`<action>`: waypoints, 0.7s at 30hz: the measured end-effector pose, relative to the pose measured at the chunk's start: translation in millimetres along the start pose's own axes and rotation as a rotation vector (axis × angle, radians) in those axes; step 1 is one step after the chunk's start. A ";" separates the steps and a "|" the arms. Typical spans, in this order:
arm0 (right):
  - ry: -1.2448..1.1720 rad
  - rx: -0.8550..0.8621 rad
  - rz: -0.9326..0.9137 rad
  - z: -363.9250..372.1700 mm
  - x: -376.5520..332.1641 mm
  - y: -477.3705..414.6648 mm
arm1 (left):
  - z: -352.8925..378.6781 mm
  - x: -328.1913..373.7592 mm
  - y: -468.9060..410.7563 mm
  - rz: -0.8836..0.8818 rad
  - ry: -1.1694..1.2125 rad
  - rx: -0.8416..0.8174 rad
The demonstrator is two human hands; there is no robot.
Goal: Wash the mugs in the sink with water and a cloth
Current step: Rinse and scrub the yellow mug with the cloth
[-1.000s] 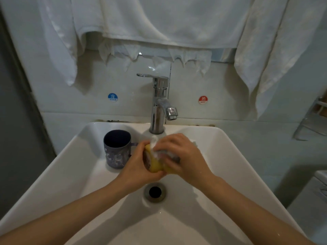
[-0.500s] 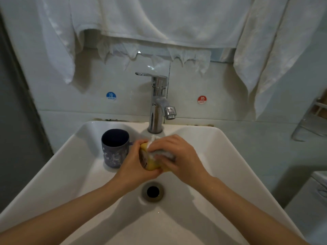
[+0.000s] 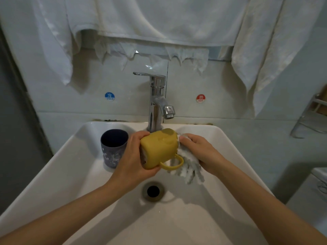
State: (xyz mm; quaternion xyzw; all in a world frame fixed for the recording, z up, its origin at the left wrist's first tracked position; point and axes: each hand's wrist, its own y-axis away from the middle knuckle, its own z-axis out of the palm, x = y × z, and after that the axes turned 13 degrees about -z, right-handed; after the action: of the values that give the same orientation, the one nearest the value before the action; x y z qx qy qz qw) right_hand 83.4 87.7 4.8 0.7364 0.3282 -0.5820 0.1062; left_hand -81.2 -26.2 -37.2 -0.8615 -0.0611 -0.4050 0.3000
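A yellow mug (image 3: 159,147) lies on its side above the white sink (image 3: 70,174), handle pointing down toward me. My left hand (image 3: 132,161) grips it round its bottom end. My right hand (image 3: 200,152) holds a white cloth (image 3: 187,165) against the mug's open right end; the cloth's loose end hangs below the hand. A dark blue mug (image 3: 114,147) with a pale flower pattern stands upright in the sink's back left corner, untouched. The yellow mug's mouth is hidden by the cloth and hand.
A chrome faucet (image 3: 157,101) rises at the sink's back edge just behind the yellow mug, no water stream visible. The drain (image 3: 153,191) lies below my hands. White towels (image 3: 159,23) hang on the wall above. A metal rack (image 3: 311,119) is at right.
The yellow mug was turned so its side and handle now show. My right hand moved from on top of it to its right end, and the cloth now hangs out below.
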 end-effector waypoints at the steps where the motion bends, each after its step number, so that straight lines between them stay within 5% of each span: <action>1: -0.059 -0.012 0.020 -1.2 -1.2 0.0 | 0.4 -2.3 -0.4 -0.002 -0.002 -0.027; 6: -0.163 -0.013 -0.015 -4.2 -1.2 -2.1 | 1.0 -3.0 -2.7 -0.390 0.305 -0.249; 9: -0.189 -0.044 -0.011 -1.9 2.3 -2.9 | 5.3 2.3 -2.5 -0.623 0.554 -0.215; 12: -0.093 -0.061 -0.037 -1.1 3.7 -2.3 | 4.7 4.5 -1.8 -0.591 0.543 -0.114; 17: 0.162 0.370 -0.378 11.2 -1.7 4.2 | 1.3 1.6 0.4 -0.337 0.125 -0.048; 21: 0.436 0.097 -0.741 36.9 0.8 19.3 | 5.2 -1.5 2.8 -0.282 0.118 -0.042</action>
State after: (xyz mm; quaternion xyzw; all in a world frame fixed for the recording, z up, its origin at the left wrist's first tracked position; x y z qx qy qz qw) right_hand 66.2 53.4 -11.3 0.6785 0.5575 -0.4265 -0.2164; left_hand -77.7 -25.3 -42.2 -0.8252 -0.1553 -0.4942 0.2250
